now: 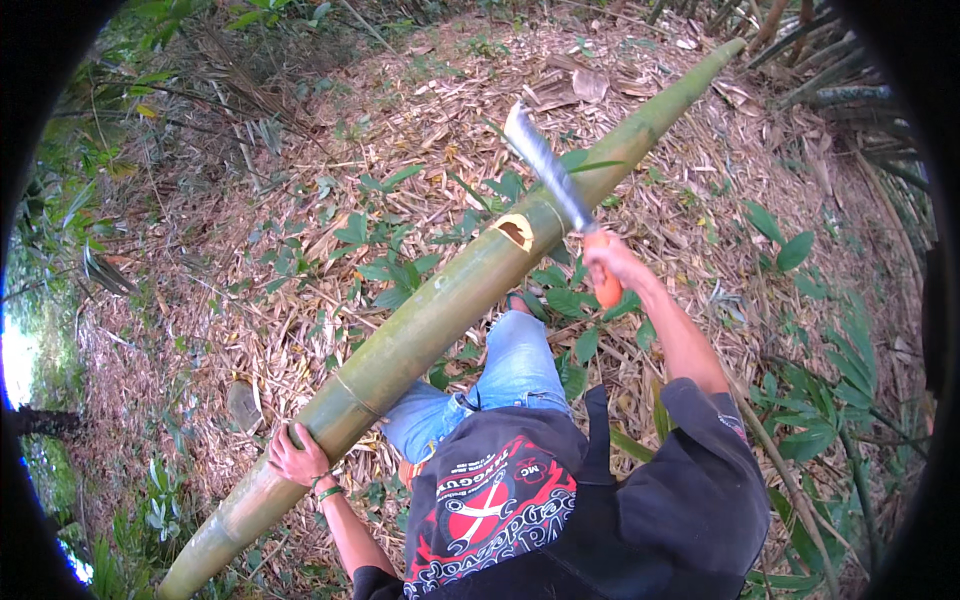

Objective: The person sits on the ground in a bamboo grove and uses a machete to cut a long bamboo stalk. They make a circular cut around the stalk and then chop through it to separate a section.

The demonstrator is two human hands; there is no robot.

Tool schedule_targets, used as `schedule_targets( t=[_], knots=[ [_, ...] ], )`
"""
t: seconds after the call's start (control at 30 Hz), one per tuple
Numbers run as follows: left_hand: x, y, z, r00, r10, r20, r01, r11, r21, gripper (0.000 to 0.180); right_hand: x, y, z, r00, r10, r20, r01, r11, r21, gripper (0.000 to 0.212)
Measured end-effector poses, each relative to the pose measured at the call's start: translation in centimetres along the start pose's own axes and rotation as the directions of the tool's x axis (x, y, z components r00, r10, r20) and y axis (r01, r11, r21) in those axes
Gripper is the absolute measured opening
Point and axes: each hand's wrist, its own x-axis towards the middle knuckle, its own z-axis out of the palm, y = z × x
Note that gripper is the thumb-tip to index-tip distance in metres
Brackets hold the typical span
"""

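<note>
A thick green bamboo pole [440, 305] slants across the view from the lower left to the upper right. A ragged, pale-edged hole [514, 231] is cut into it near its middle. My left hand [300, 457] grips the pole's lower part, its fingers curved over the side. In my right hand [620, 263] is a machete [548, 168], my fingers closed around its orange handle. The blade, blurred by motion and curved at its tip, points up and left, over the pole just beyond the hole. From this view I cannot tell whether it touches the bamboo.
Dry leaves and bamboo litter [300, 230] cover the ground, with green seedlings [395, 275] growing through. My jeans-clad leg [522, 360] is close beside the pole. Bamboo stems [850, 95] crowd the upper right, and leafy plants [820, 420] stand at the right. Undergrowth lines the left.
</note>
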Motion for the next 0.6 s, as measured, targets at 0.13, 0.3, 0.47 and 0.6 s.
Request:
schedule_targets(
  t=[0.13, 0.3, 0.47, 0.6],
  knots=[
    [0.4, 0.0, 0.3, 0.998, 0.056, -0.027, -0.056, 0.998, -0.012, 0.040, 1.2, -0.7, 1.9, 0.977, -0.151, -0.148, 0.186, 0.946, 0.265, 0.010],
    [0.7, -0.5, 0.7, 0.998, 0.053, -0.031, -0.053, 0.999, -0.012, 0.041, -0.3, 7.1, 0.6, 0.944, 0.329, 0.029, -0.329, 0.944, -0.008, 0.014],
    [0.1, -0.6, 0.5, 0.999, 0.037, 0.012, -0.037, 0.999, -0.010, 0.042, 1.1, -2.0, -0.3, 0.990, -0.141, 0.001, 0.140, 0.985, 0.096, 0.010],
    [1.0, 0.3, 0.2, 0.999, 0.052, 0.006, -0.051, 0.999, -0.017, 0.043, 3.4, 5.3, 2.0, 0.963, -0.179, -0.203, 0.207, 0.970, 0.127, 0.009]
  ],
)
